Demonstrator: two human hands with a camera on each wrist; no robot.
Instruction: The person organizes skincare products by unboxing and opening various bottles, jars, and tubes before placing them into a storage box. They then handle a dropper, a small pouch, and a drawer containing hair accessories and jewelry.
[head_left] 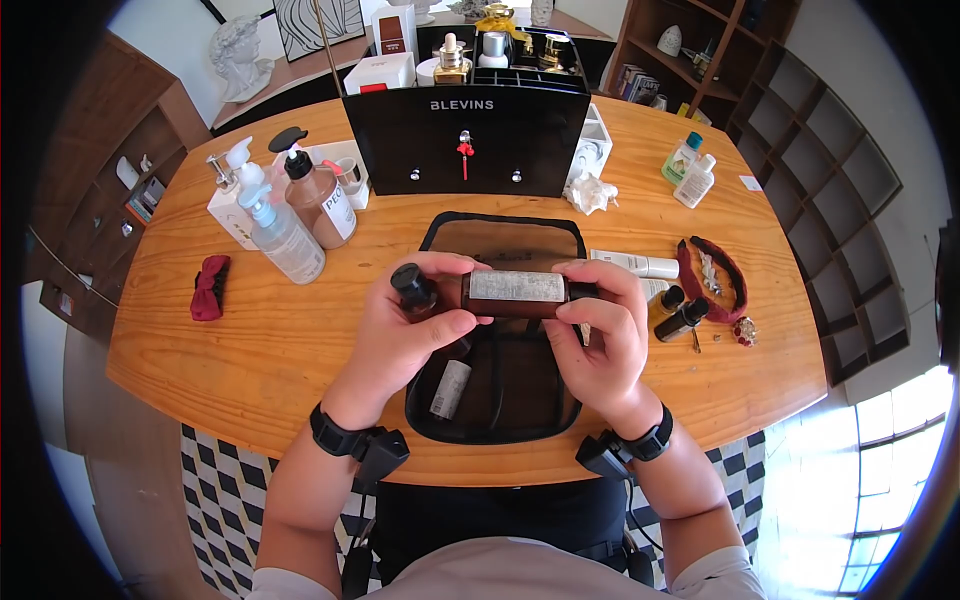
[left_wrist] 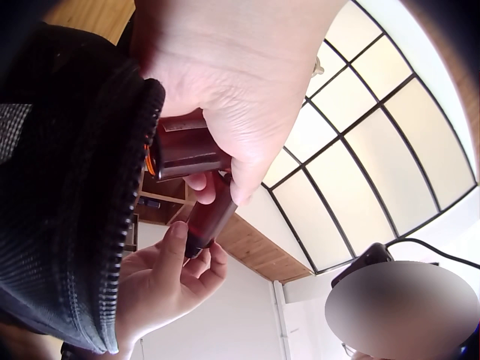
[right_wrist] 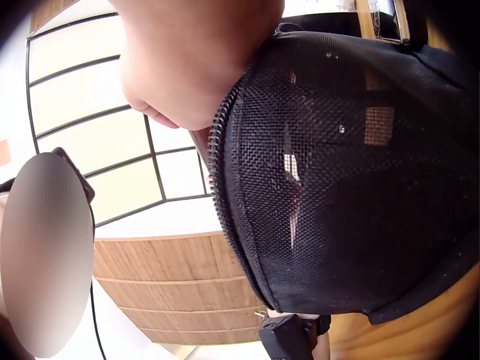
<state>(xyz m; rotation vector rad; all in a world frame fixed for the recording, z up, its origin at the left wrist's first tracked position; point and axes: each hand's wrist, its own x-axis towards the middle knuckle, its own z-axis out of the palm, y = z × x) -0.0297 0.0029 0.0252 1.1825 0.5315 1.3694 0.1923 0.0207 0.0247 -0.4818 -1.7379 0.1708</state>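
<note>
Above a pouch (head_left: 495, 385) near the desk's front edge (head_left: 480, 465), left grip (head_left: 398, 345) and right grip (head_left: 612, 350) pinch a labelled bottle (head_left: 517, 289) end to end; left also holds another bottle (head_left: 415, 291).

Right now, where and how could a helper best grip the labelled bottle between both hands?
Probably across its labelled middle, coming from the far side: the bottle lies crosswise, the left hand and right hand at its ends, leaving that straight stretch free.

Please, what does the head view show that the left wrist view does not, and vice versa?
Only the head view shows the black rectangular "BLEVINS" box and dark-red fabric bow.
Only the left wrist view shows distinct black zipper teeth.
Both show the left hand, right hand, black mesh pouch and, between the hands, the slim reddish-brown bottle.
</note>
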